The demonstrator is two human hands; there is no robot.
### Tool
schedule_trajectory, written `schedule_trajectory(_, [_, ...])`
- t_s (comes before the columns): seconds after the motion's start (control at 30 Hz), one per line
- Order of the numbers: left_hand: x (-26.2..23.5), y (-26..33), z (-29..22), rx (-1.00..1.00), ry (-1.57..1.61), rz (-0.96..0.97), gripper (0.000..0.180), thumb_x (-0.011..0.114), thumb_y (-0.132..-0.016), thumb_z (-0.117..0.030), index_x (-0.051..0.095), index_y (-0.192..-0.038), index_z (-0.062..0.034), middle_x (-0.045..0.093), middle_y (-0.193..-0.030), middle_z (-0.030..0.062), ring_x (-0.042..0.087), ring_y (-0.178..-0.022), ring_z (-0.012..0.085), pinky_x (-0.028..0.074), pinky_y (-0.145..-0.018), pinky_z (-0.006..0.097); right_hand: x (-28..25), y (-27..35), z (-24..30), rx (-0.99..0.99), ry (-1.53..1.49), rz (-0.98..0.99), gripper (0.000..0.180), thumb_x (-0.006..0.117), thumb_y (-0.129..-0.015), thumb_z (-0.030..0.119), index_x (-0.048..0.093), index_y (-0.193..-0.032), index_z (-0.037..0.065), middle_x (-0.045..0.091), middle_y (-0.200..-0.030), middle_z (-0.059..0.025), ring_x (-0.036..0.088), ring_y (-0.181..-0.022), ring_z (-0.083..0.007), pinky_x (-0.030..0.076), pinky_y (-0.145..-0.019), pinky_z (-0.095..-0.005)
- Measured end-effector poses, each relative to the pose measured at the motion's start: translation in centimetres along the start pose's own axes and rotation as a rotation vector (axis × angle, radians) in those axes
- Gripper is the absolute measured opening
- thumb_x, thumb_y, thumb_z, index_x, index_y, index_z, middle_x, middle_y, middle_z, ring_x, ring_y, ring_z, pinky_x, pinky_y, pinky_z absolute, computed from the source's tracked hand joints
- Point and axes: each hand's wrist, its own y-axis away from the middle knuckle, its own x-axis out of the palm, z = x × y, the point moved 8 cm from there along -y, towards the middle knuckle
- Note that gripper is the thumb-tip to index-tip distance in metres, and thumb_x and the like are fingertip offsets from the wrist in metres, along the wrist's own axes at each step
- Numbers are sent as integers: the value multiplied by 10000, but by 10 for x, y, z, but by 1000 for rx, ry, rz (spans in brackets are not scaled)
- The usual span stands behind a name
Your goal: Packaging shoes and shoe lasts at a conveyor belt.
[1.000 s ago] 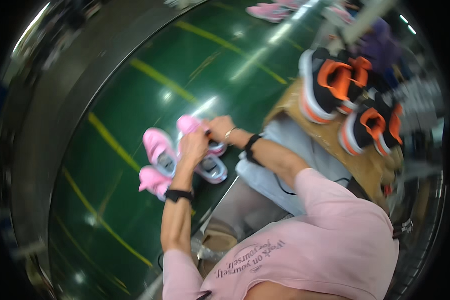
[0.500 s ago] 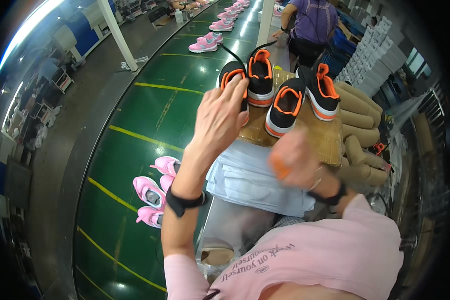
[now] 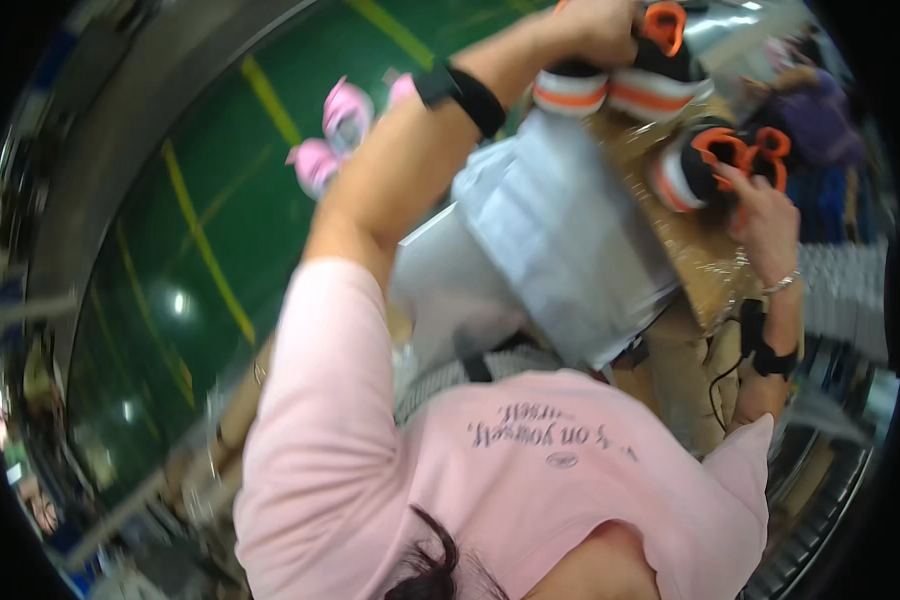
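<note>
Lying at right fingers (image 3: 740, 184), index extended: black-orange shoe (image 3: 683, 172); can't tell if pinched.

We lose part of the left hand (image 3: 606, 32) at the top edge; its fingertips are hidden, so we cannot tell its grip on the black shoe (image 3: 570, 93) beside it. Blur softens the right hand (image 3: 772, 222) and the orange-lined shoe (image 3: 681, 172) near it, leaving their contact unclear to us. The left arm (image 3: 410, 160) covers most of one pink shoe (image 3: 401, 88). We see the person in purple (image 3: 818, 115) only smeared.
</note>
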Motion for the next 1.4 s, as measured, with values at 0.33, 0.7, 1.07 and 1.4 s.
schedule_trajectory(0.33, [-172, 321, 101, -447, -613, -427, 252, 585, -610, -34, 609, -856, 15, 565, -826, 199, 565, -819, 374, 468, -715, 397, -78, 10, 72, -319, -357, -478, 219, 659, -679, 109, 596, -868, 18, 584, -889, -135, 577, -815, -334, 453, -663, -403])
schedule_trajectory(0.7, [-109, 543, 175, -934, -623, -179, 299, 569, -721, -68, 586, -1016, -31, 540, -1072, 199, 581, -950, 403, 493, -805, 456, 127, 62, 343, -812, -414, -117, 89, 568, -703, 101, 628, -759, 68, 570, -942, -152, 532, -898, -285, 434, -819, -380])
schedule_trajectory(1.07, [-2, 534, 73, -676, -269, -12, 559, 759, -660, -341, 520, -1041, -9, 559, -1047, 179, 550, -984, 359, 454, -826, 437, 47, 21, 481, -370, -1645, 484, 169, 626, -787, 48, 651, -941, -17, 671, -839, -100, 617, -773, -147, 486, -716, -294])
schedule_trajectory(1.4, [1, 543, 65, -680, -205, -56, 752, 807, -592, -265, 475, -1226, -35, 576, -1135, 181, 547, -1051, 346, 451, -873, 411, 80, 19, 509, -240, -1585, 121, 93, 619, -713, 109, 633, -709, 17, 596, -583, -88, 557, -563, -144, 445, -522, -327])
